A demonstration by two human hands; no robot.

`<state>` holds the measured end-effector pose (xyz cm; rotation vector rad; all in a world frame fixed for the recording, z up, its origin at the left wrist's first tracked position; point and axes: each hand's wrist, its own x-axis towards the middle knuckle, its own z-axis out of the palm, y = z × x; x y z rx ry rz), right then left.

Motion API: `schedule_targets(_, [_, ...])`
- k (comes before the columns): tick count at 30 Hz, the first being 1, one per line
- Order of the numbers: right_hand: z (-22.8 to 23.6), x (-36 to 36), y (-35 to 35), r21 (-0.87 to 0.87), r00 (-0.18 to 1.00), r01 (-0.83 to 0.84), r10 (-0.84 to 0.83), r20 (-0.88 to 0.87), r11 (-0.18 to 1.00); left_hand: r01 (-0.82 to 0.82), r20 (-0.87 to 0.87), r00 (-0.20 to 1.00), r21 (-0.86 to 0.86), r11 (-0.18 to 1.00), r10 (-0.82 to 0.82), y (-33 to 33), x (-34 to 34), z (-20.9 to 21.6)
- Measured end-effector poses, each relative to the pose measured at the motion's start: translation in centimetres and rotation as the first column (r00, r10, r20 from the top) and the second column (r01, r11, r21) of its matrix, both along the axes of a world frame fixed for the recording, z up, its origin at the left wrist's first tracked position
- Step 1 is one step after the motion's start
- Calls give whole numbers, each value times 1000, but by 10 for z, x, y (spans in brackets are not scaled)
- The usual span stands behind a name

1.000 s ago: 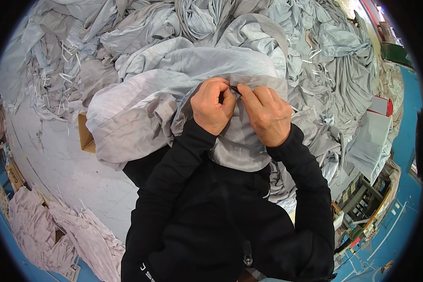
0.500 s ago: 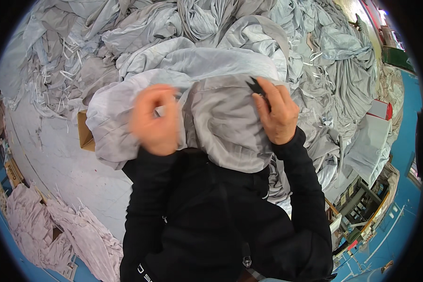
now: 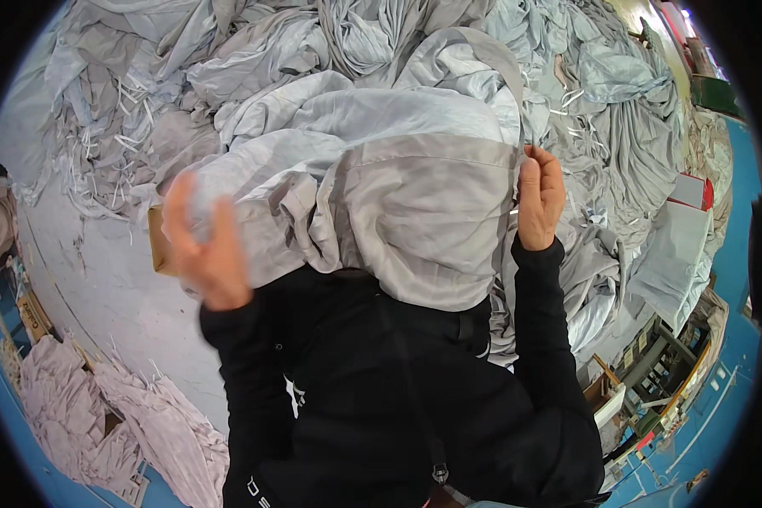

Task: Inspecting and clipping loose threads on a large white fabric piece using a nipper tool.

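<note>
Pinching grey cloth (image 3: 432, 224), seemingly, is the right hand (image 3: 541, 201); the blurred left hand (image 3: 212, 261) has fingers apart.

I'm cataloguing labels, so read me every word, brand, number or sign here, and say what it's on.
I won't copy wording, only say where it stands.
Cardboard box, far left: small dark lettering.
Black clothing: white lettering at the lower left; a white mark above it, unreadable.
Grey cloth in the middle: no text visible.
</note>
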<state>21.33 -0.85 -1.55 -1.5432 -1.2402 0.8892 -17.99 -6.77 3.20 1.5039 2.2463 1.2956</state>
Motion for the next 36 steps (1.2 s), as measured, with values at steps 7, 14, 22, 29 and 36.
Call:
schedule_targets(7, [18,6,9,-302,963,-166,88,-256,939,629,76,776,-44,776,-626,69,96,-40])
schedule_targets(14, [16,16,20,-218,949,-189,122,-291,957,712,722,543,-126,690,-428,87,91,-44])
schedule_targets(22, [65,-57,7,116,814,-543,487,317,832,690,990,118,-30,723,-72,77,85,-27])
schedule_targets(29, [61,-84,13,193,709,-665,529,466,721,680,999,38,-20,733,-7,66,84,-20])
schedule_targets(36, [56,-91,11,245,703,-668,488,517,702,631,1000,-19,-3,776,20,62,89,-18])
